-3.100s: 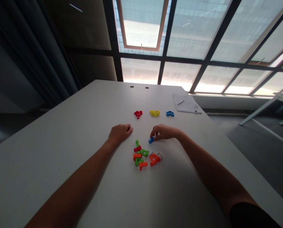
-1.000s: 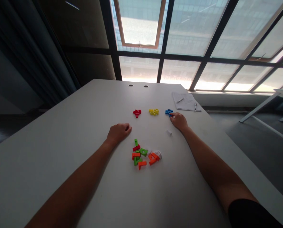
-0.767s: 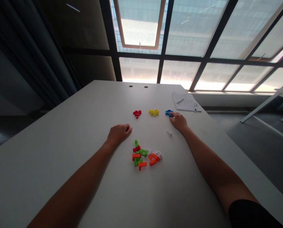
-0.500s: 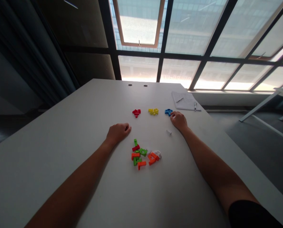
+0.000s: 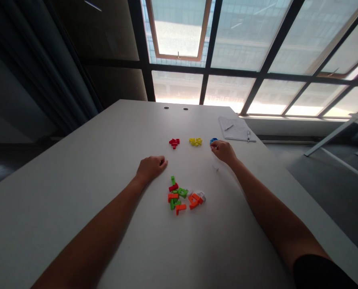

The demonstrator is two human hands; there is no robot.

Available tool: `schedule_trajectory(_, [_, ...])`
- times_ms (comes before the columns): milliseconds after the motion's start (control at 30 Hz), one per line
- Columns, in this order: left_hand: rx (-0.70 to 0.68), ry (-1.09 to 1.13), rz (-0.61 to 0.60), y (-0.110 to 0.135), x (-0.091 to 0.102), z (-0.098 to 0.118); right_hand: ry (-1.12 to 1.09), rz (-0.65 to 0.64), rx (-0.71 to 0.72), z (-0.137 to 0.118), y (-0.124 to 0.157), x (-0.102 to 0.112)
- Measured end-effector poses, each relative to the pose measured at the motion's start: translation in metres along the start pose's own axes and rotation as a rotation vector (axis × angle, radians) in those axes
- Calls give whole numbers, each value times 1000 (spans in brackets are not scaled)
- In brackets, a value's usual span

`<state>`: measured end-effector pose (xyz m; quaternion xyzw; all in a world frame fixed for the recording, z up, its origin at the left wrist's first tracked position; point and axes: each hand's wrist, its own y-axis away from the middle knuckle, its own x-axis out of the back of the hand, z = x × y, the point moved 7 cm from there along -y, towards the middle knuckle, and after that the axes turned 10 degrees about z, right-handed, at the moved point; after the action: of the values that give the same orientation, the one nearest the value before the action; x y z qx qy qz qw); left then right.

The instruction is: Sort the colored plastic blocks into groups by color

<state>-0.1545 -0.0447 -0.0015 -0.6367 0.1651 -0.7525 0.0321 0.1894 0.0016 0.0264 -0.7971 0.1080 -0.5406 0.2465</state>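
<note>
The right hand (image 5: 223, 151) lies on the table (image 5: 76, 188) with its fingertips bent down onto the small group of blue pieces (image 5: 213, 141). The fingers hide most of the group, so I cannot tell if they pinch one piece or only touch it. The left hand (image 5: 151, 166) rests apart as a loose fist, and nothing shows inside it.

The blue pieces look like small hard plastic blocks. I judge them very light, stiff and rather smooth, so they slide easily when pushed. The best hold seems a pinch of thumb and forefinger on two opposite flat sides.

In one row with the blue group lie yellow pieces (image 5: 195, 142) and then red pieces (image 5: 174, 143). One white piece (image 5: 215, 167) lies alone just beside the right wrist. Nearer to the person is a mixed heap (image 5: 183, 196) of green, orange, red and white pieces. Beyond the right hand, a sheet of paper (image 5: 235, 129) lies with a pen (image 5: 248, 135).
</note>
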Motion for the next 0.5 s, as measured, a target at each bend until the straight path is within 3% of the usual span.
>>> schedule_trajectory(167, [-7, -1, 7, 0, 0, 0, -231, -568, 376, -96, 27, -5])
schedule_trajectory(233, [-9, 2, 6, 0, 0, 0, -327, -740, 447, -129, 45, -1])
schedule_trajectory(367, [-13, 4, 8, 0, 0, 0, -464, -905, 520, -170, 70, 6])
schedule_trajectory(500, [-16, -6, 5, 0, 0, 1, -435, -985, 516, -171, 80, -2])
